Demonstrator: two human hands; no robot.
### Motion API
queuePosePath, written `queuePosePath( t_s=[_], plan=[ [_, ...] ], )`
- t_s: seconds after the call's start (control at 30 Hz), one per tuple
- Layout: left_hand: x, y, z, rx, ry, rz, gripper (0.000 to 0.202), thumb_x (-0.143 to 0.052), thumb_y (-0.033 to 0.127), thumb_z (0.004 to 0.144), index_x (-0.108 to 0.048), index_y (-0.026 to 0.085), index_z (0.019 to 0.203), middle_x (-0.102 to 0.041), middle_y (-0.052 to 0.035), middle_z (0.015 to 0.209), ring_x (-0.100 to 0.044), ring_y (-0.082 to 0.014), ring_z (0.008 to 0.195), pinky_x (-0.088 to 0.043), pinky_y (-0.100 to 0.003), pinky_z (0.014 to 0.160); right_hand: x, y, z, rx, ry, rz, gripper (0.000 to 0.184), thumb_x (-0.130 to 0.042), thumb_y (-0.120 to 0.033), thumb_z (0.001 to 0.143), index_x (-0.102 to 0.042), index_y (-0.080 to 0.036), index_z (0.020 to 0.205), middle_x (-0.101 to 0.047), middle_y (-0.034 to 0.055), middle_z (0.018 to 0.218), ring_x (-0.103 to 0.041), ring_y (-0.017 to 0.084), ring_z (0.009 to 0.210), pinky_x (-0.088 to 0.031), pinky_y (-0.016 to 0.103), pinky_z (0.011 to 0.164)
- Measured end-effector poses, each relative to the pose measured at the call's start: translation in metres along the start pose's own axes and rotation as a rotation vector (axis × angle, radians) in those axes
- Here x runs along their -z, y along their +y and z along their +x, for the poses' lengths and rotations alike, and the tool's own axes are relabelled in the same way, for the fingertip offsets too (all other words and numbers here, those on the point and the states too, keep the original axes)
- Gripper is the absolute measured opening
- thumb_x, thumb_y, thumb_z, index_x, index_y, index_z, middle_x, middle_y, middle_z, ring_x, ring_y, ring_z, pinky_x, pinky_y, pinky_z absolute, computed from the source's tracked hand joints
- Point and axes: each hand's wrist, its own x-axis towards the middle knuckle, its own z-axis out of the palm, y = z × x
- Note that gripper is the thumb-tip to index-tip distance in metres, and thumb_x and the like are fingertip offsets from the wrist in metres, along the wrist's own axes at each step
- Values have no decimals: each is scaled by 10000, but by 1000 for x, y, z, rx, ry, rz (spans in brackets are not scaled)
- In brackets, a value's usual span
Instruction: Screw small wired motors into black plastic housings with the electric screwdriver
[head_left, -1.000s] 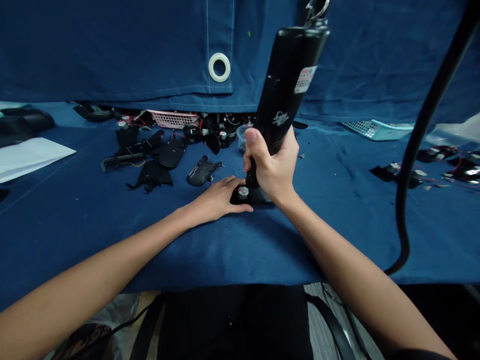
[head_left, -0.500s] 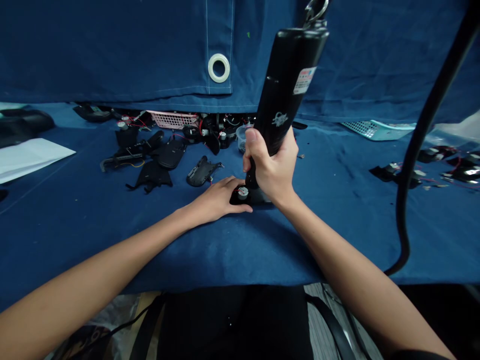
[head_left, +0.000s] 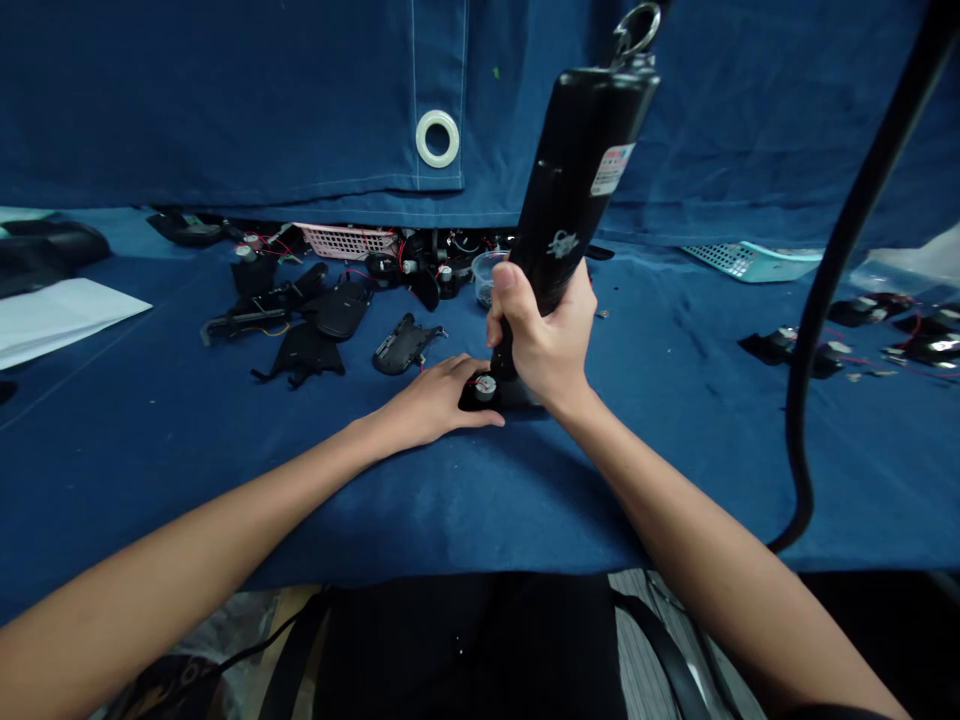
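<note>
My right hand is wrapped around a black electric screwdriver, which tilts to the right at its top and hangs from a metal ring. Its lower end points down at a black plastic housing lying on the blue cloth; the tip itself is hidden. A small round silver motor with a red wire sits in the housing. My left hand grips the housing's left end between thumb and fingers. Just beyond that hand lies a dark plastic shell part.
Black plastic parts pile up at the back left, near a pink basket. A clear cup stands behind my right hand. At right are a teal basket, more motor parts and a thick black cable.
The top of the screwdriver has dropped slightly and leans a touch further right. Both hands keep their places, and the housing has not visibly moved.
</note>
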Motion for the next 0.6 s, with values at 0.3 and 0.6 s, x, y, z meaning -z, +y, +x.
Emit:
queuePosePath(
  t_s=[0.3, 0.6],
  plan=[
    [1, 1, -1, 4, -3, 6, 580, -635, 586, 782, -527, 176, 1178, -561, -114, 1219, -522, -291, 1168, -424, -410, 971, 0, 2, 0, -19, -2, -9, 333, -510, -566, 875, -457, -255, 978, -485, -88, 562, -517, 87, 427, -469, 243, 445],
    [0, -1, 0, 4, 2, 29, 593, -642, 592, 774, -530, 177, 1182, -561, -114, 1215, -527, -293, 1162, -432, -409, 964, 2, 4, -2, -39, 24, -7, 367, -558, -572, 845, -450, -257, 998, -479, -95, 552, -501, 92, 422, -473, 257, 455]
  ],
)
